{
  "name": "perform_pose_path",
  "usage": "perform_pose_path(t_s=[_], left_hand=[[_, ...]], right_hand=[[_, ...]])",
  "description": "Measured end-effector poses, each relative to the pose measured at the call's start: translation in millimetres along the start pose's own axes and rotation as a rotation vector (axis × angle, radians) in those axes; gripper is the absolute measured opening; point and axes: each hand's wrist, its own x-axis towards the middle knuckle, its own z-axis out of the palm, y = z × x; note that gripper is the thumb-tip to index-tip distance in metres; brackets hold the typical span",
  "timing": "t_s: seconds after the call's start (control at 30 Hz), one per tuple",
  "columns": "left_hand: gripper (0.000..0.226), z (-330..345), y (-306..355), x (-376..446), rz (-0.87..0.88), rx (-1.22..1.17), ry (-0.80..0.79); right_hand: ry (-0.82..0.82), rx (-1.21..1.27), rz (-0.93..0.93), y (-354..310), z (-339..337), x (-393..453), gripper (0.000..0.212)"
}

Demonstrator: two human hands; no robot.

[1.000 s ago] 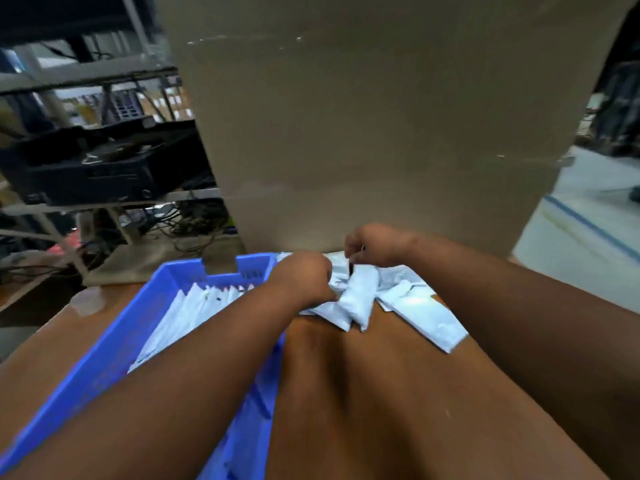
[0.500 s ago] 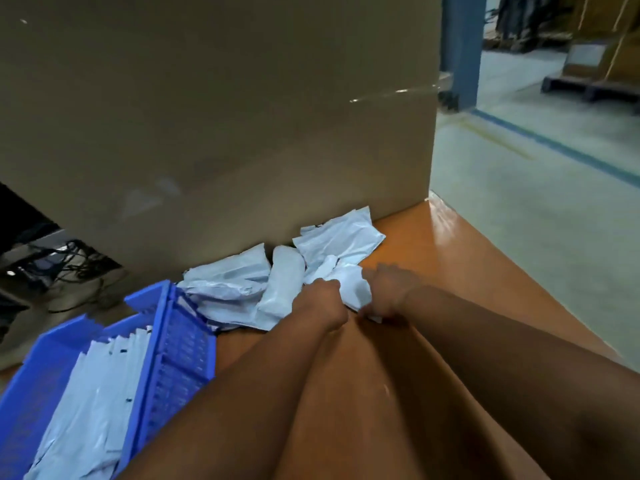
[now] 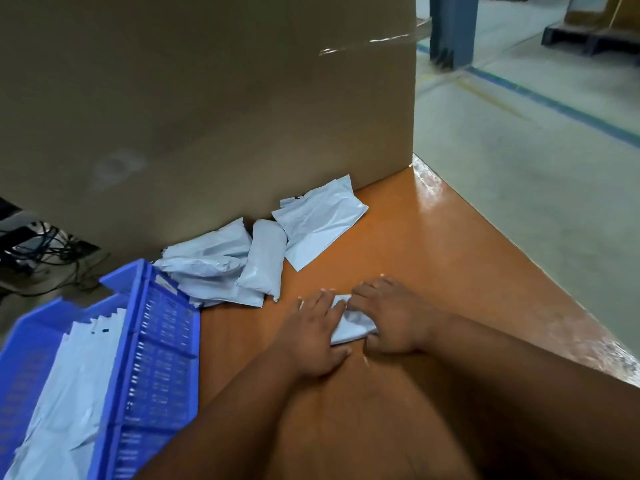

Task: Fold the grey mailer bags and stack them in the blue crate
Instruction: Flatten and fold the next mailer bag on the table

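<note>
A grey mailer bag [image 3: 351, 325] lies folded small on the orange table, pressed between my two hands. My left hand [image 3: 313, 336] lies flat with straight fingers over its left side. My right hand [image 3: 391, 315] presses on its right side with fingers spread. A loose pile of grey mailer bags [image 3: 239, 261] sits behind, against the cardboard box. The blue crate [image 3: 156, 341] stands at the left with several folded bags [image 3: 69, 386] stacked inside.
A large cardboard box [image 3: 207, 109] stands at the back of the table [image 3: 433, 258]. The table's right edge drops to a grey floor [image 3: 536, 168] with blue lines. Cables lie on the floor at far left.
Both hands have pulled one bag from the pile toward me and now press it flat on the table. The view has swung right, away from the crate.
</note>
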Motion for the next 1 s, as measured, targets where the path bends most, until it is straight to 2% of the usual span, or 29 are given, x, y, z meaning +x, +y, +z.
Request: perform_pose_path(t_s=[0.2,0.37,0.53,0.7,0.87,1.0], left_hand=[[0.074,66,41,-87,-0.047,-0.172,0.194],[0.073,73,73,-127,-0.094,-0.211,0.223],[0.073,71,81,-135,-0.114,-0.209,0.185],[0.066,58,94,-127,-0.131,-0.289,0.278],[0.068,61,107,-111,-0.142,-0.295,0.287],[0.069,63,109,-110,-0.174,-0.251,0.264]], right_hand=[[-0.024,0.053,-0.073,-39,26,-63,0.072],[-0.047,-0.003,-0.107,-61,38,-99,0.074],[-0.023,-0.092,-0.035,-74,44,-115,0.067],[0.064,-0.120,0.045,-90,28,-96,0.063],[-0.047,-0.129,0.042,-94,48,-81,0.067],[-0.052,-0.153,0.146,-91,62,-83,0.068]])
